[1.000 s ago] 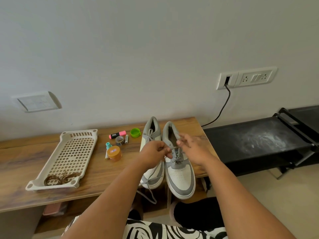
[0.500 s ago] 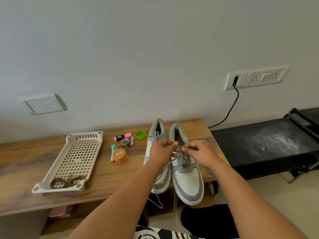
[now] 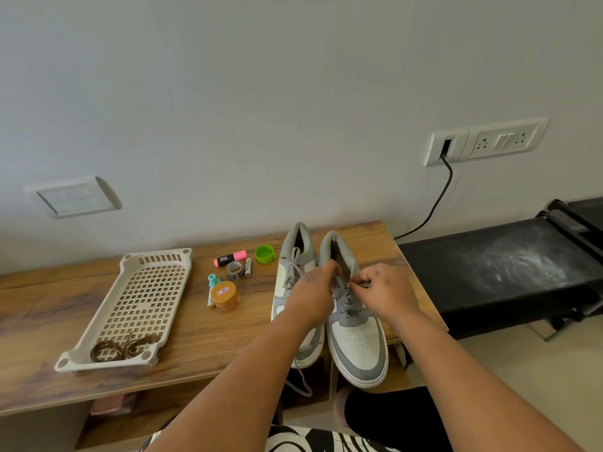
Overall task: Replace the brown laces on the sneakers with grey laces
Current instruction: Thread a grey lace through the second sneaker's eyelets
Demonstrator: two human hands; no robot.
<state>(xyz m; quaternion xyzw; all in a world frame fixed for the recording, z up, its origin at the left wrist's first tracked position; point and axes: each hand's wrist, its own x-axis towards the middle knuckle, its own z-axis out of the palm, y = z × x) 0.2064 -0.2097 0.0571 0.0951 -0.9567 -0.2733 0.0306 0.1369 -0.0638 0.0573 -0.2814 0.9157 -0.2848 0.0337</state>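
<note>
1. We work with both hands at the top eyelets of the right shoe (image 3: 355, 334), which sits on the table (image 3: 195, 340) just beside the left shoe (image 3: 295, 256), toes hanging over the front edge.
2. Our right hand (image 3: 388, 295) pinches a grey lace (image 3: 347, 300) end between thumb and fingertips. Our left hand (image 3: 315, 296) is curled over the same spot; it seems to pinch the other end, though its fingertips are hidden.
3. Risk: if we pull unevenly, one end could slip back through an eyelet or the knot could sit lopsided, since the flat woven lace looks smooth.
4. Risk: a hard tug could drag the right shoe off the edge, as its toe already overhangs.
5. Risk: the left shoe's lace dangles loose below the table edge; our left forearm could snag it and pull the shoe.
6. The shoes look like white perforated leather with grey suede-like panels and thick rubber soles.
7. The brown laces (image 3: 125, 347) lie coiled, rough and cord-like, in the near end of the rigid, perforated plastic tray (image 3: 146, 295), well apart from the shoes.
</note>
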